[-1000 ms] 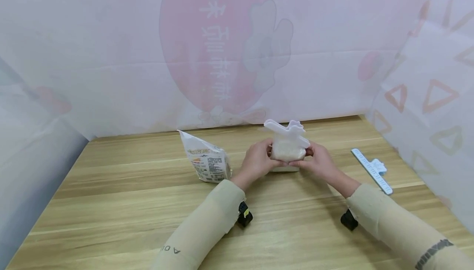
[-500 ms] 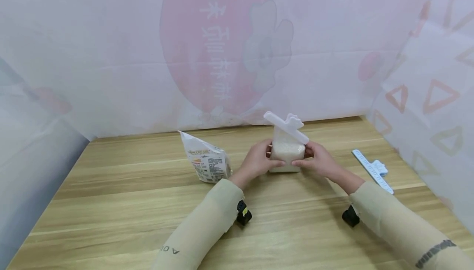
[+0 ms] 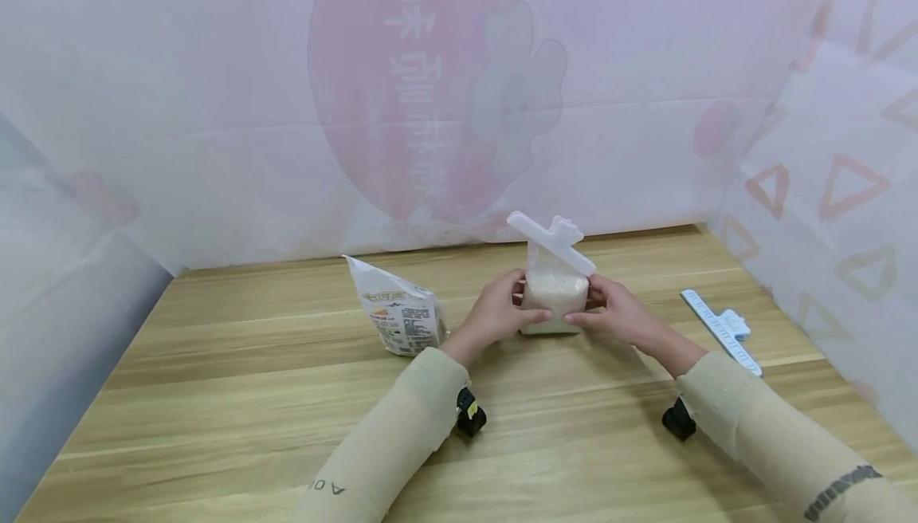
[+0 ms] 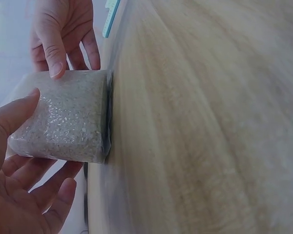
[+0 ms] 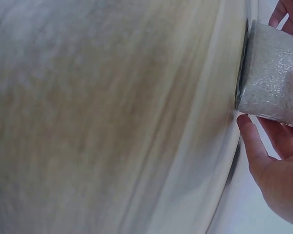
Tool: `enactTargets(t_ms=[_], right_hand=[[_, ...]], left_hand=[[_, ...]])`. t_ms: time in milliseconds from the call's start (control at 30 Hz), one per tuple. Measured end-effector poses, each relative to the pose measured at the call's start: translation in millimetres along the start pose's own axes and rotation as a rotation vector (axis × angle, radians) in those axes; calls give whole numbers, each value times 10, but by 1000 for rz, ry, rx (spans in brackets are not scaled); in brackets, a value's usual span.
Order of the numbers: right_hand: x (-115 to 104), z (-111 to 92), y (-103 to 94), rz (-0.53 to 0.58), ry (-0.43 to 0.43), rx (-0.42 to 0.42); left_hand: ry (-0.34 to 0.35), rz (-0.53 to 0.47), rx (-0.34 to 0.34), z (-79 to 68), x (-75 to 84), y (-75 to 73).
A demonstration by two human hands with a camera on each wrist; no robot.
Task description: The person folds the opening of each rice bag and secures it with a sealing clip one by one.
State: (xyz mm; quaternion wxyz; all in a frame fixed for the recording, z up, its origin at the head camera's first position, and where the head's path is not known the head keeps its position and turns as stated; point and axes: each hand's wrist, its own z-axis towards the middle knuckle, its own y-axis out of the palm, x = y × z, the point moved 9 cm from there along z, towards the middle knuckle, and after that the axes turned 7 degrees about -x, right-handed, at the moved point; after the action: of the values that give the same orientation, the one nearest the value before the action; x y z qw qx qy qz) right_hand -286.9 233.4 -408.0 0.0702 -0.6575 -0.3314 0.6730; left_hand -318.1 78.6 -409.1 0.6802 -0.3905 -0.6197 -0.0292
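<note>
A clear plastic bag of rice [image 3: 555, 293] stands upright on the wooden table. Its gathered top is pinched by a pale lilac sealing clip [image 3: 554, 244], which slants down to the right. My left hand [image 3: 498, 309] holds the bag's left side, thumb on the front face and fingers along the side. On the opposite side my right hand [image 3: 617, 316] grips it in the same way. The left wrist view shows the rice bag [image 4: 63, 117] between both thumbs, its flat base at the tabletop. In the right wrist view, fingers [image 5: 254, 144] lie against the bag's side.
Left of the hands stands a white printed packet [image 3: 405, 316] with a pointed top. A light blue sealing clip [image 3: 720, 332] lies on the table [image 3: 237, 395] at the right. A printed cloth backdrop [image 3: 237, 172] rises behind the table's far edge.
The top of the rice bag, with its lilac clip, has swung up and back, so the bag now stands straighter and shows more of its front. Both hands stay at its sides.
</note>
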Motion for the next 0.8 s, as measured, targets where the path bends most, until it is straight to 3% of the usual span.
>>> enactTargets(t_ms=[533,800], right_hand=[[61,-12,-14,18,-20,21],[58,23,13,-34,-4,23]], left_hand=[[12,-88,19,3,-59,-21],[3,7,-32,19,-58,10]])
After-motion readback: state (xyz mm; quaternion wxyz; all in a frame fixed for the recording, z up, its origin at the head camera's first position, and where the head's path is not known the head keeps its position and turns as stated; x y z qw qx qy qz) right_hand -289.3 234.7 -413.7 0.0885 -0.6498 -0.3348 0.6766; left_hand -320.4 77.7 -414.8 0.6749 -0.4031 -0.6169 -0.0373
